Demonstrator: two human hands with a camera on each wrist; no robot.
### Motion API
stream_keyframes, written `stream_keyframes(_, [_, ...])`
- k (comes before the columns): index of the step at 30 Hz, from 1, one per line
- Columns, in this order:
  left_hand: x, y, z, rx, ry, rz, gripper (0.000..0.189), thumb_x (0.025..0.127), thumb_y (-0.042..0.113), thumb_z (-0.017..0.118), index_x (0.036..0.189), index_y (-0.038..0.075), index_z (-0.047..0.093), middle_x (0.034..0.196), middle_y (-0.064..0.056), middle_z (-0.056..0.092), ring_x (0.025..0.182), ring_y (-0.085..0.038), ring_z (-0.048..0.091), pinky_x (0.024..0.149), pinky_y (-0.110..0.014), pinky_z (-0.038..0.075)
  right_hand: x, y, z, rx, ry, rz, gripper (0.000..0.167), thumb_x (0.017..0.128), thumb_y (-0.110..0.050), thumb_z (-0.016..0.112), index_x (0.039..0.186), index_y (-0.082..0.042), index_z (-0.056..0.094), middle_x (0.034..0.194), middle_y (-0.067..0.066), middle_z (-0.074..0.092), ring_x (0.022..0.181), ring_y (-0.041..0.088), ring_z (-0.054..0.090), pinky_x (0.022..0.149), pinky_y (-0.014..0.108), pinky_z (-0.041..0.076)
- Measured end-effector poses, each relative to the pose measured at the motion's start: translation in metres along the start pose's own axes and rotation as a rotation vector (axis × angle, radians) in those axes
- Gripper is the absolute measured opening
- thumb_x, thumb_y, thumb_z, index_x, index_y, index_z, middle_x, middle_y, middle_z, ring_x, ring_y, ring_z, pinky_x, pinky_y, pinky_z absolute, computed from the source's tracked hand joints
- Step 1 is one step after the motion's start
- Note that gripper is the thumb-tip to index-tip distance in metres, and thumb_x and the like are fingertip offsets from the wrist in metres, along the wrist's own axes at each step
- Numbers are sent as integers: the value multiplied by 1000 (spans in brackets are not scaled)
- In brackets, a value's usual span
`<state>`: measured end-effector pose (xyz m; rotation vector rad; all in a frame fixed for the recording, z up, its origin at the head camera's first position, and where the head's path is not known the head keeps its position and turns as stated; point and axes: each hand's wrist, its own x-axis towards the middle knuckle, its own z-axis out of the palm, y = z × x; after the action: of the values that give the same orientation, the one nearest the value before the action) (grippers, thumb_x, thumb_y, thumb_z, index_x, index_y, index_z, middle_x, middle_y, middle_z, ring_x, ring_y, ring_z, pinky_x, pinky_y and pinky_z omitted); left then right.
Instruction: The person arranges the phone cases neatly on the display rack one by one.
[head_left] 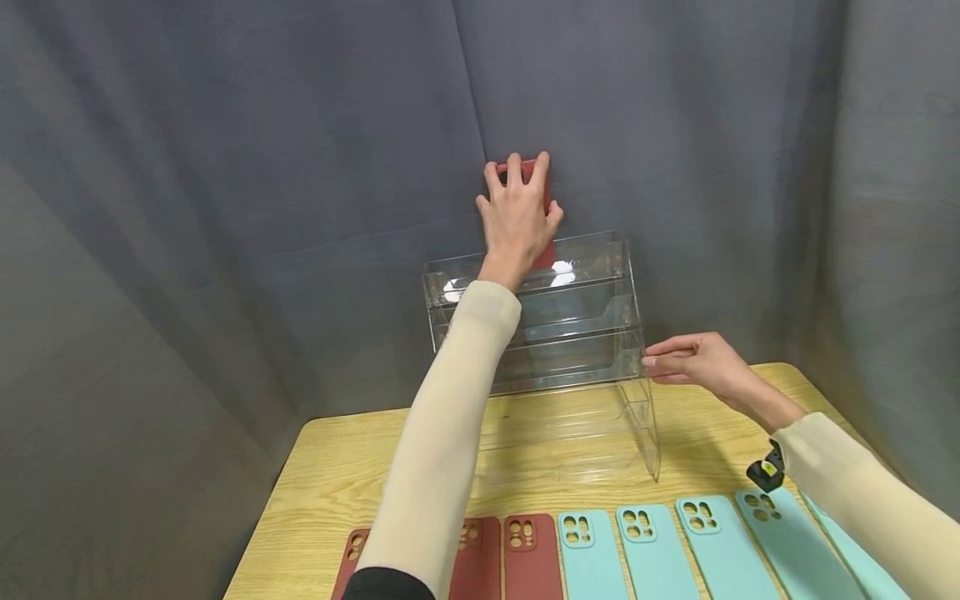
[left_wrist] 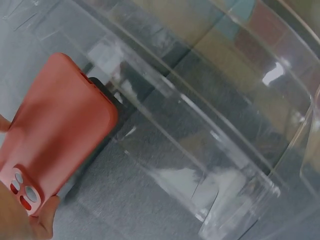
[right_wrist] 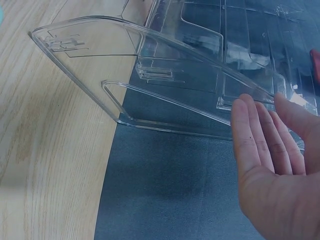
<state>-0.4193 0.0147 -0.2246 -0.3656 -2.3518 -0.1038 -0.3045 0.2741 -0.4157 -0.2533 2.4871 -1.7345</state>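
My left hand (head_left: 516, 212) grips a red phone case (left_wrist: 67, 122) by its sides and top, fingers spread over its back. The case stands upright, camera cutouts up, its lower end at the top tier of a clear acrylic tiered stand (head_left: 555, 333). In the left wrist view only parts of the fingers (left_wrist: 47, 217) show around the case. My right hand (head_left: 701, 362) is at the stand's right side panel. In the right wrist view its fingers are nearly straight along the panel's outer side, and the thumb is at the panel's slanted edge.
Along the table's (head_left: 337, 467) front edge lie several red phone cases (head_left: 532, 554) and several light blue phone cases (head_left: 592, 554), flat in a row; my left arm covers part of the red ones. A grey curtain (head_left: 337, 167) hangs close behind the stand.
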Motion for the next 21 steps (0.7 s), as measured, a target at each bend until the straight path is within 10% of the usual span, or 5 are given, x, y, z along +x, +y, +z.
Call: stream_keyframes(21, [-11,10,28,-6,-11,-74,67,99,45,65,161,33,40,158,-10,46,149,-43,38,100,-57,57,-2,1,4,12,0,-1,50,99,-25,75,135,9,64,128,25,73,105,19,79,91,32,64])
